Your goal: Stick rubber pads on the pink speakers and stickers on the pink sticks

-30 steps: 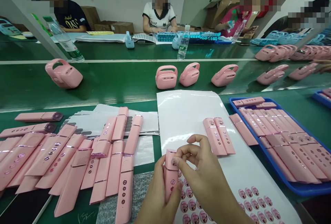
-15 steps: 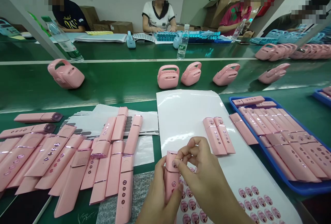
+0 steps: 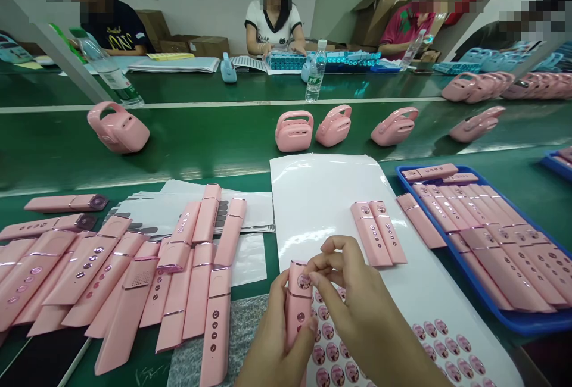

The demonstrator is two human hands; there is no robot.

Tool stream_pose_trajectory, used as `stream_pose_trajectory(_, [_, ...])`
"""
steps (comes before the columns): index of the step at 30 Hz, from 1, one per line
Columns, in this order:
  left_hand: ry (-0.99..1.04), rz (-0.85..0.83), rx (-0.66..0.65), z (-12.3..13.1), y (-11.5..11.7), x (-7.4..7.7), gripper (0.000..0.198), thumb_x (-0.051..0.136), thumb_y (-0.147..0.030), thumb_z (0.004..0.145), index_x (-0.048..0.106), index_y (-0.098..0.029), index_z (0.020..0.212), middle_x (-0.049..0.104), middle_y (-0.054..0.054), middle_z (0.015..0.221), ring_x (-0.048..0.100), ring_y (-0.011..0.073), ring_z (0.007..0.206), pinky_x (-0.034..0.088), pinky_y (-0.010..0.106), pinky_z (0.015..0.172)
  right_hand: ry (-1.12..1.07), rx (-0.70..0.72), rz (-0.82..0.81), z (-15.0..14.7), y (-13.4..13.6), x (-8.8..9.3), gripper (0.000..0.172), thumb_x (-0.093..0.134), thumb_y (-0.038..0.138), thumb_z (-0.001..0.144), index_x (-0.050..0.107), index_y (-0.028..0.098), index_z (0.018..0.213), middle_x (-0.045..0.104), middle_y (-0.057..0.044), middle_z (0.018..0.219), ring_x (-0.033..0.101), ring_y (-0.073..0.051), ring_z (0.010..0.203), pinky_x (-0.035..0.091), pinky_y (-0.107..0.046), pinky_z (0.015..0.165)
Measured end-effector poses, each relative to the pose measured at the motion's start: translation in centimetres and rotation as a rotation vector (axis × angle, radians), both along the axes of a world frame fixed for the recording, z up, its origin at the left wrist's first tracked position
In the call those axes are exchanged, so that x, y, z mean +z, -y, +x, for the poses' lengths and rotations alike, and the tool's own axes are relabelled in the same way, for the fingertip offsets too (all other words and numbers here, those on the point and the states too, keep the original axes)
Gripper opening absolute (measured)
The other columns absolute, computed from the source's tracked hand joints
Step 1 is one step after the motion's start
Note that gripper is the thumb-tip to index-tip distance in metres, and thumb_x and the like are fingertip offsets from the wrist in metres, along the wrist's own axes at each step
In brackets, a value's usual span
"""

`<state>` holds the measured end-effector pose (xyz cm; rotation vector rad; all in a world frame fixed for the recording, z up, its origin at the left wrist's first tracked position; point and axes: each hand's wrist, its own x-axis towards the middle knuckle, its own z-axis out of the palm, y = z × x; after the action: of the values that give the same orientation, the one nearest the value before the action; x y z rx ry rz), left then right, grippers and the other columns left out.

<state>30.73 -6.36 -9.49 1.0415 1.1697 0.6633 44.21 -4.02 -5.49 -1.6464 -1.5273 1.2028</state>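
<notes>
My left hand (image 3: pixel 279 333) is closed around a slim pink handheld device (image 3: pixel 298 306) with round buttons down its front, held upright over the white sheet. A round picture sticker (image 3: pixel 304 281) lies against the upper end of the device. My right hand (image 3: pixel 353 297) pinches at the right edge of that sticker with thumb and forefinger, its other fingers curled. Beneath both hands, a sheet of round stickers (image 3: pixel 332 351) is partly covered. Two pink devices with stickers at their tops (image 3: pixel 372 235) lie side by side beyond my right hand.
Many similar pink devices (image 3: pixel 84 274) are heaped at left on papers. A blue tray (image 3: pixel 496 315) at right holds rows of them. Pink handled units (image 3: pixel 294 131) stand along the green conveyor. Water bottles (image 3: pixel 316 71) and several people sit beyond it.
My right fingertips have shifted slightly right and off the sticker's face, so its picture now shows on the device. The left hand keeps its hold; the pink handled units have drifted slightly right.
</notes>
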Motion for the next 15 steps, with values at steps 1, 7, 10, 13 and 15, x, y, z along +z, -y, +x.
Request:
stream_pose_trajectory(1, [-0.009, -0.005, -0.010, -0.01, 0.00, 0.01, 0.057, 0.045, -0.040, 0.086, 0.024, -0.020, 0.136, 0.046, 0.010, 0.134, 0.050, 0.0237, 0.108, 0.037, 0.035, 0.091, -0.006, 0.005, -0.014, 0.09, 0.00, 0.10, 0.013, 0.043, 0.024, 0.093, 0.037, 0.028, 0.103, 0.062, -0.003, 0.092, 0.063, -0.021, 0.087, 0.051, -0.030, 0.061])
stream_pose_trajectory(7, [-0.052, -0.034, -0.055, 0.01, -0.08, 0.08, 0.056, 0.041, -0.043, 0.087, 0.021, -0.023, 0.136, 0.050, 0.010, 0.126, 0.055, 0.0203, 0.085, 0.040, 0.037, 0.080, 0.025, 0.029, 0.005, 0.13, -0.08, 0.03, 0.016, 0.045, 0.024, 0.092, 0.037, 0.030, 0.105, 0.061, -0.001, 0.094, 0.060, -0.021, 0.093, 0.051, -0.029, 0.064])
stream_pose_trajectory(10, [-0.038, -0.043, -0.062, -0.03, -0.17, 0.17, 0.056, 0.040, -0.044, 0.087, 0.022, -0.022, 0.135, 0.053, 0.011, 0.121, 0.055, 0.0221, 0.089, 0.041, 0.036, 0.078, 0.052, 0.030, 0.013, -0.03, -0.29, -0.12, 0.016, 0.047, 0.021, 0.090, 0.038, 0.029, 0.101, 0.059, 0.000, 0.091, 0.059, -0.019, 0.085, 0.050, -0.031, 0.065])
stream_pose_trajectory(13, [-0.026, -0.065, -0.086, -0.09, -0.26, 0.29, 0.057, 0.041, -0.041, 0.087, 0.021, -0.020, 0.135, 0.058, 0.011, 0.114, 0.056, 0.0217, 0.086, 0.041, 0.036, 0.080, 0.060, 0.037, 0.008, -0.01, -0.42, -0.01, 0.011, 0.045, 0.018, 0.090, 0.039, 0.026, 0.095, 0.058, -0.001, 0.087, 0.058, -0.018, 0.080, 0.049, -0.032, 0.064])
stream_pose_trajectory(15, [0.001, -0.055, -0.070, -0.11, -0.35, 0.39, 0.058, 0.044, -0.040, 0.086, 0.023, -0.020, 0.135, 0.054, 0.011, 0.122, 0.055, 0.0213, 0.090, 0.040, 0.036, 0.085, 0.042, 0.057, -0.010, 0.22, -0.37, 0.24, 0.010, 0.045, 0.017, 0.090, 0.039, 0.025, 0.094, 0.058, -0.002, 0.087, 0.058, -0.019, 0.081, 0.049, -0.033, 0.065])
